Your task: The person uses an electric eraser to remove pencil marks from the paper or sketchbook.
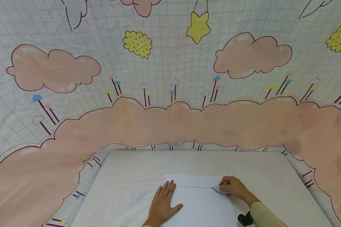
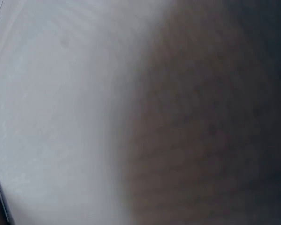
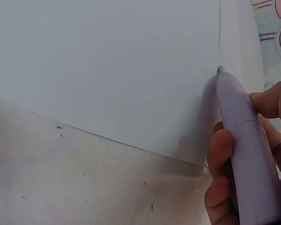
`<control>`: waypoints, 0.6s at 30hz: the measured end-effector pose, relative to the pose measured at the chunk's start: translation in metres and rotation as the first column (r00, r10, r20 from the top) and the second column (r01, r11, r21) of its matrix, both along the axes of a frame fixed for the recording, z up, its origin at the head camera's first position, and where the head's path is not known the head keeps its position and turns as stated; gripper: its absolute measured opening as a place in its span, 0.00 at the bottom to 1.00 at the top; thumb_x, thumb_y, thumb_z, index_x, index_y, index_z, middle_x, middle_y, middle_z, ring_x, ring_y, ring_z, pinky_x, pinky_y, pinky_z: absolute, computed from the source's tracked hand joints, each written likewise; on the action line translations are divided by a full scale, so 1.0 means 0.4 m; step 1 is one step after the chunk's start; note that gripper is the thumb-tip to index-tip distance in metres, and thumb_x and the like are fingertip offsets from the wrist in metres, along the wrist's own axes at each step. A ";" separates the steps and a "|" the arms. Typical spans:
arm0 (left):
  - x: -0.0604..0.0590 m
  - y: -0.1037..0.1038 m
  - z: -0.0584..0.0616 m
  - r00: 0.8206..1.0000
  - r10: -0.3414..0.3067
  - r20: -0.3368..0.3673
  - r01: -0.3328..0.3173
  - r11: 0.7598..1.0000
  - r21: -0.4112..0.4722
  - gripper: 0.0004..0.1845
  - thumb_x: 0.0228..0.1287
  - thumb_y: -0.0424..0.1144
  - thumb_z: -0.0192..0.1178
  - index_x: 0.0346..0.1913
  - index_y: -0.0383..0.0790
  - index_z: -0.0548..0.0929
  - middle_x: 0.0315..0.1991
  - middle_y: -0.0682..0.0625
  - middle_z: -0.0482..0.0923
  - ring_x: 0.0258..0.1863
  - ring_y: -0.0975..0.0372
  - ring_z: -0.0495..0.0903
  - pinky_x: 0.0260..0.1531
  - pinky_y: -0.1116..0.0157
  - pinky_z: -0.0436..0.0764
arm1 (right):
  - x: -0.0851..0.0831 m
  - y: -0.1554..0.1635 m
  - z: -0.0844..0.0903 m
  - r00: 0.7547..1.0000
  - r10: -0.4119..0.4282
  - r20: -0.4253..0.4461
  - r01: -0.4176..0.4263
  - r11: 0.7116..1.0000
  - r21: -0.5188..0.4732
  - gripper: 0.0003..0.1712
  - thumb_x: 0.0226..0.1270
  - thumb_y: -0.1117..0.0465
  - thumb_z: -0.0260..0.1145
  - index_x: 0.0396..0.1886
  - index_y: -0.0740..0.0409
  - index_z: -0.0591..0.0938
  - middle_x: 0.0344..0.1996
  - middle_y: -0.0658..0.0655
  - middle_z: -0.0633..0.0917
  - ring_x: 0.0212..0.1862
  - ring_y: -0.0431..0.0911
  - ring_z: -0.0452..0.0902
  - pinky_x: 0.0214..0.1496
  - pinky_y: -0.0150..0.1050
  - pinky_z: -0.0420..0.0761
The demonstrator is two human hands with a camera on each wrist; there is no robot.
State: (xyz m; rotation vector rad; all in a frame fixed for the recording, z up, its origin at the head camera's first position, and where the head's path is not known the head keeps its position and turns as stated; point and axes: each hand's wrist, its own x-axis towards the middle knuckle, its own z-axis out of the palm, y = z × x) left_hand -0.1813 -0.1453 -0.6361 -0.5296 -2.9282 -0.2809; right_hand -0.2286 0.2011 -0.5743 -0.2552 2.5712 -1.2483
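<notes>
With the left hand (image 1: 162,201) pressing flat, fingers spread, on the sheet of paper (image 1: 200,208) lying on the white table (image 1: 125,189), the right hand (image 1: 234,187), gripping the pale pen (image 3: 243,145), probably does best drawing slowly along the line.

Left hand (image 1: 162,203) apparently lies flat, fingers straight; right hand (image 1: 234,187) curled, pinching.

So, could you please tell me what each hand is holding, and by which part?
The right hand grips a pen round its barrel, tip on the paper. The left hand holds nothing; it rests flat on the paper.
</notes>
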 end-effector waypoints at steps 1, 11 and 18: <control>0.000 0.000 0.000 1.000 0.000 -0.001 0.000 1.000 0.002 0.48 0.59 0.78 0.43 0.74 0.48 0.66 0.76 0.54 0.59 0.75 0.57 0.57 0.73 0.53 0.58 | 0.000 0.002 0.000 1.000 -0.002 0.003 0.002 1.000 0.000 0.07 0.60 0.60 0.69 0.35 0.59 0.83 0.21 0.51 0.80 0.21 0.45 0.75 0.23 0.33 0.71; -0.005 -0.002 -0.014 0.999 -0.001 -0.039 0.000 1.000 -0.031 0.49 0.59 0.79 0.42 0.74 0.48 0.66 0.76 0.55 0.59 0.75 0.57 0.58 0.73 0.54 0.58 | 0.003 0.013 0.006 1.000 -0.013 0.013 0.013 1.000 0.001 0.07 0.60 0.60 0.69 0.35 0.59 0.83 0.21 0.51 0.79 0.21 0.45 0.75 0.21 0.33 0.70; -0.004 -0.001 -0.012 1.000 -0.002 -0.027 0.001 1.000 -0.020 0.49 0.59 0.78 0.42 0.74 0.48 0.65 0.76 0.55 0.58 0.76 0.57 0.57 0.73 0.54 0.58 | 0.003 0.017 0.000 1.000 -0.024 0.010 0.024 1.000 0.004 0.06 0.59 0.60 0.69 0.34 0.58 0.83 0.21 0.50 0.79 0.21 0.44 0.74 0.21 0.33 0.70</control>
